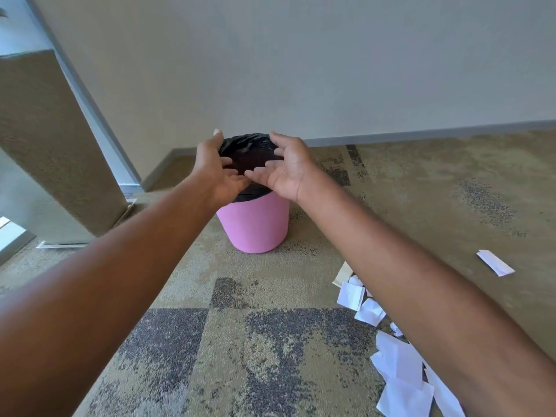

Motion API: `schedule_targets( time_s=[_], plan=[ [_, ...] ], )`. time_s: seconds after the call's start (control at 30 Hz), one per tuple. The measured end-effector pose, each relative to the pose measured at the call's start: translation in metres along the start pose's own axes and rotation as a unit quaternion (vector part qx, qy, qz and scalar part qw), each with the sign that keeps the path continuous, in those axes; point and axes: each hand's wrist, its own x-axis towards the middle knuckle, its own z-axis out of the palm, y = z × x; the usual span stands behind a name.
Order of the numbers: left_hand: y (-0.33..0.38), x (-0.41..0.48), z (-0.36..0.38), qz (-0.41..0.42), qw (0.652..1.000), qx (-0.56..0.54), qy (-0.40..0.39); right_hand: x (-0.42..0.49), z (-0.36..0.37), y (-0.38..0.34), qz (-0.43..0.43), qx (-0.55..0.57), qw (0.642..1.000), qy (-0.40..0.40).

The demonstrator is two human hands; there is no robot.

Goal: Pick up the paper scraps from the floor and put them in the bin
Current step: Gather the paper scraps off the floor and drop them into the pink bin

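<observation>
A pink bin (254,225) with a black liner (249,152) stands on the carpet near the wall. Both my hands hover over its mouth, palms facing each other. My left hand (215,170) and my right hand (284,167) have relaxed, spread fingers and hold nothing that I can see. Several white paper scraps (397,365) lie on the floor at the lower right, partly hidden under my right forearm. One folded scrap (495,262) lies apart, farther right.
A beige wall with a grey skirting board (421,135) runs behind the bin. A carpet-covered panel (51,139) leans at the left beside a window frame. Patterned carpet (240,341) lies between me and the bin.
</observation>
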Motion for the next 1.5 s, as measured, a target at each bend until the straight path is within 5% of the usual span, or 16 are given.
schedule_targets(
  time_s=[0.23, 0.37, 0.53, 0.7, 0.83, 1.0, 1.13, 1.3, 1.5],
  plan=[
    [-0.067, -0.027, -0.009, 0.052, 0.996, 0.062, -0.021, -0.052, -0.062, 0.004, -0.019, -0.058, 0.998, -0.001],
    [-0.135, -0.051, -0.011, 0.013, 0.997, 0.066, -0.048, -0.102, -0.126, 0.010, -0.005, -0.068, 0.997, 0.018],
    [-0.227, -0.083, -0.008, -0.063, 0.972, 0.201, -0.100, -0.161, -0.207, 0.015, -0.001, -0.053, 0.993, 0.106],
    [-0.294, -0.113, -0.005, -0.061, 0.913, 0.381, -0.135, -0.208, -0.272, 0.018, -0.014, -0.028, 0.982, 0.184],
    [-0.342, -0.127, 0.001, 0.007, 0.817, 0.551, -0.172, -0.237, -0.312, 0.024, -0.037, -0.093, 0.964, 0.248],
    [-0.401, -0.142, 0.000, 0.079, 0.629, 0.743, -0.217, -0.264, -0.358, 0.057, -0.014, -0.323, 0.888, 0.327],
    [-0.429, -0.155, -0.006, 0.118, 0.515, 0.828, -0.186, -0.279, -0.390, 0.091, 0.036, -0.612, 0.735, 0.292],
    [-0.433, -0.154, -0.011, 0.154, 0.517, 0.820, -0.190, -0.279, -0.403, 0.119, 0.032, -0.719, 0.637, 0.277],
    [-0.426, -0.153, -0.025, 0.157, 0.561, 0.790, -0.191, -0.261, -0.396, 0.135, 0.009, -0.715, 0.644, 0.273]
  ],
)
